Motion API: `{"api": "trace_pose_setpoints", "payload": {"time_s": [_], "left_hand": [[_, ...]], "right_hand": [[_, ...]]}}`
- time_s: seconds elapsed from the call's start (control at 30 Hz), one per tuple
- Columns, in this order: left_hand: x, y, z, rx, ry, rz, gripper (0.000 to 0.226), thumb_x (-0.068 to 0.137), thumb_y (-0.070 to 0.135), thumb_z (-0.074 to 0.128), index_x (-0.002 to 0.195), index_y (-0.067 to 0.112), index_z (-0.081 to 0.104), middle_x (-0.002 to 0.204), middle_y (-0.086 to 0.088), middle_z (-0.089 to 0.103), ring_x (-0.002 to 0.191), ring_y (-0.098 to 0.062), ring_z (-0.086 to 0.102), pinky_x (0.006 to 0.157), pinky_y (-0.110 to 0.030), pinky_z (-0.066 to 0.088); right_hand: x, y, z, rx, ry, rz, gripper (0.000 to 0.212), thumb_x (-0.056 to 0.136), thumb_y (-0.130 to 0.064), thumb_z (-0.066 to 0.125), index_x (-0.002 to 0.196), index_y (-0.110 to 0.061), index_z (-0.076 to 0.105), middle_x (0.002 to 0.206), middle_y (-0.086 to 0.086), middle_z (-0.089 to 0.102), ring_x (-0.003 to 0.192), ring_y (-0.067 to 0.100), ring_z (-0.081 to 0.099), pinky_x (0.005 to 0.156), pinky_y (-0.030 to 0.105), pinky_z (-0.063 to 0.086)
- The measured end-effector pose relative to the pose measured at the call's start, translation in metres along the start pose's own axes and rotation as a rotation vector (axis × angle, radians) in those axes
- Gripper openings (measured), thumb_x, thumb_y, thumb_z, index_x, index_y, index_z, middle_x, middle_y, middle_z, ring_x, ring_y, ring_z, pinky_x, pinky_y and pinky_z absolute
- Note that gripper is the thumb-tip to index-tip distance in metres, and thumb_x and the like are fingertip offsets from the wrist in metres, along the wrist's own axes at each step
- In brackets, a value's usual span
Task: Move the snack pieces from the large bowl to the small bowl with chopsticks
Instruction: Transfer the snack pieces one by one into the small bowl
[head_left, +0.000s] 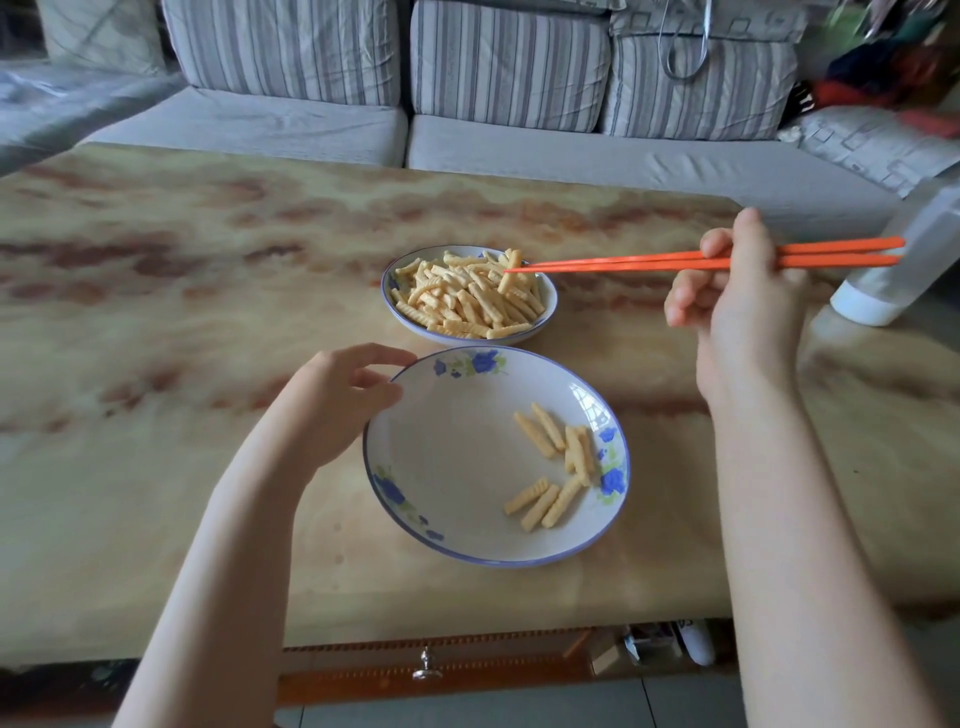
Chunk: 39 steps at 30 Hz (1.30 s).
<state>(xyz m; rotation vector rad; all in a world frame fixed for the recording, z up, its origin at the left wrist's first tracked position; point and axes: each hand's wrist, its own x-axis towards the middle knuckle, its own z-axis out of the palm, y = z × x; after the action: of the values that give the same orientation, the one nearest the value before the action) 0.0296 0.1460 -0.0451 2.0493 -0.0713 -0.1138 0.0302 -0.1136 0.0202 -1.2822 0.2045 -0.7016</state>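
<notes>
Your right hand (737, 312) gripped chopsticks (623, 261), snack piece (510, 270) seemingly pinched over small bowl (551, 301); left hand (337, 405) held large bowl (457, 457) by its rim; you needed tips lower before easing open

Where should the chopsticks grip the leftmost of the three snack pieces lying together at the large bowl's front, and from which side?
Pinch that snack piece across its middle, one tip on each long side, coming from above with the chopsticks. It lies flat in the large bowl, its left side free, a neighbour close on its right; a middle grip should keep it level.
</notes>
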Motion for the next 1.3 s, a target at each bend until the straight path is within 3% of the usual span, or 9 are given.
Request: {"api": "trace_pose_setpoints", "payload": {"time_s": [0.23, 0.37, 0.63, 0.83, 1.0, 1.17, 1.3], "left_hand": [[0.0, 0.001, 0.0, 0.011, -0.002, 0.003, 0.041, 0.087, 0.004, 0.058, 0.086, 0.045, 0.063, 0.09, -0.003, 0.074, 0.082, -0.028, 0.07, 0.083, -0.049, 0.055], [0.001, 0.0, 0.0, 0.018, 0.001, 0.003, 0.04, 0.086, 0.005, 0.059, 0.088, 0.045, 0.064, 0.09, -0.004, 0.074, 0.084, -0.029, 0.069, 0.083, -0.05, 0.055], [0.002, -0.002, -0.001, -0.008, 0.005, -0.008, 0.045, 0.086, 0.007, 0.06, 0.08, 0.051, 0.067, 0.09, -0.004, 0.074, 0.086, -0.032, 0.069, 0.084, -0.053, 0.053], [0.0, -0.001, -0.001, -0.006, 0.004, 0.002, 0.042, 0.086, 0.005, 0.06, 0.085, 0.047, 0.065, 0.09, -0.005, 0.074, 0.085, -0.032, 0.069, 0.085, -0.052, 0.053], [0.0, -0.001, -0.001, 0.007, -0.002, 0.007, 0.038, 0.086, 0.006, 0.06, 0.09, 0.043, 0.065, 0.091, -0.005, 0.074, 0.085, -0.031, 0.069, 0.085, -0.051, 0.053], [0.0, -0.001, 0.0, 0.009, -0.001, 0.005, 0.038, 0.086, 0.007, 0.06, 0.089, 0.045, 0.065, 0.092, -0.006, 0.073, 0.086, -0.032, 0.069, 0.085, -0.052, 0.053], [0.0, -0.002, -0.001, 0.009, -0.002, 0.006, 0.039, 0.086, 0.007, 0.06, 0.089, 0.045, 0.065, 0.092, -0.005, 0.074, 0.085, -0.031, 0.069, 0.085, -0.052, 0.053]], "right_hand": [[0.0, 0.022, 0.017, -0.055, -0.012, -0.012, 0.04, 0.103, -0.027, 0.04, 0.065, -0.014, 0.046, 0.035, -0.003, 0.046, 0.029, 0.015, 0.043, 0.037, 0.017, 0.032], [-0.002, 0.032, 0.022, -0.068, -0.082, -0.01, 0.041, 0.104, -0.028, 0.039, 0.066, -0.013, 0.046, 0.035, -0.005, 0.046, 0.03, 0.015, 0.044, 0.039, 0.024, 0.03], [0.003, 0.014, 0.005, -0.074, -0.104, -0.056, 0.039, 0.103, -0.026, 0.039, 0.066, -0.014, 0.047, 0.036, -0.002, 0.047, 0.03, 0.016, 0.043, 0.039, 0.022, 0.028], [0.003, -0.013, -0.022, -0.245, -0.355, -0.008, 0.041, 0.102, -0.028, 0.041, 0.063, -0.017, 0.048, 0.039, -0.003, 0.045, 0.029, 0.016, 0.036, 0.04, 0.028, 0.018], [0.001, -0.027, -0.039, -0.375, -0.504, -0.003, 0.046, 0.1, -0.033, 0.044, 0.056, -0.022, 0.054, 0.054, 0.014, 0.041, 0.031, 0.021, 0.034, 0.036, 0.025, 0.019], [0.0, -0.027, -0.043, -0.407, -0.555, 0.01, 0.046, 0.099, -0.034, 0.045, 0.057, -0.021, 0.054, 0.054, 0.016, 0.038, 0.031, 0.021, 0.032, 0.035, 0.025, 0.02], [-0.001, -0.027, -0.043, -0.455, -0.598, 0.056, 0.041, 0.1, -0.033, 0.044, 0.064, -0.014, 0.049, 0.038, 0.005, 0.038, 0.028, 0.02, 0.031, 0.034, 0.022, 0.021]]}}
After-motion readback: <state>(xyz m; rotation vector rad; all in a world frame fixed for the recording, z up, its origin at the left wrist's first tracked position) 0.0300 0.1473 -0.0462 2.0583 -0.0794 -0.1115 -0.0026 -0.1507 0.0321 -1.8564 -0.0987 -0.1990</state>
